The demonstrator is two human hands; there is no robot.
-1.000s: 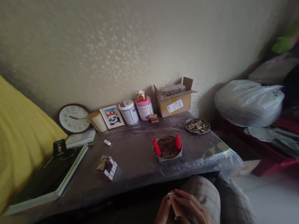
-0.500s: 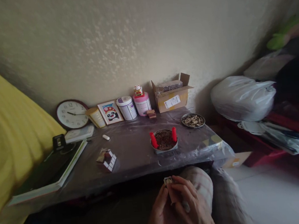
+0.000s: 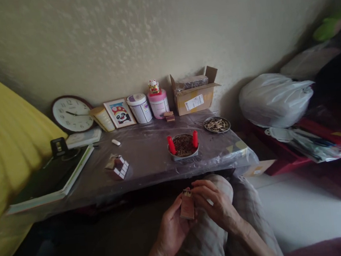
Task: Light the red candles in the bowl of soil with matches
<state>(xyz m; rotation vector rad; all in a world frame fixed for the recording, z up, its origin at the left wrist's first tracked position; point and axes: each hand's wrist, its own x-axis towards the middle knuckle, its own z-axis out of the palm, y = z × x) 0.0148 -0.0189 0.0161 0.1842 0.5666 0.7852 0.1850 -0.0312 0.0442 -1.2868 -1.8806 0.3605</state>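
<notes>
My left hand (image 3: pixel 174 226) holds a small matchbox (image 3: pixel 187 207) upright above my lap, with the thumb along one side and the fingers behind it. Its tray sticks out a little at the top, and pale matches (image 3: pixel 187 193) show in the opening. My right hand (image 3: pixel 215 204) is beside the box, its bent fingers apart and their tips close to the matches. No match can be made out between those fingers. On the table in front stands a round tin (image 3: pixel 184 155) of dark, grainy material, with a red candle (image 3: pixel 171 145) at its left and another red candle (image 3: pixel 195 139) at its right.
A dish of matchsticks (image 3: pixel 217 124) lies at the table's right. Stacked matchboxes (image 3: pixel 118 167) stand left of the tin. Along the wall are a clock (image 3: pixel 72 113), a framed panda picture (image 3: pixel 120 113), two canisters (image 3: pixel 139 109) and an open carton (image 3: pixel 196 99).
The matchbox has turned so its broad face shows, and it now rests in my left hand. My right hand has shifted off its side toward the top end. The view has tilted down slightly.
</notes>
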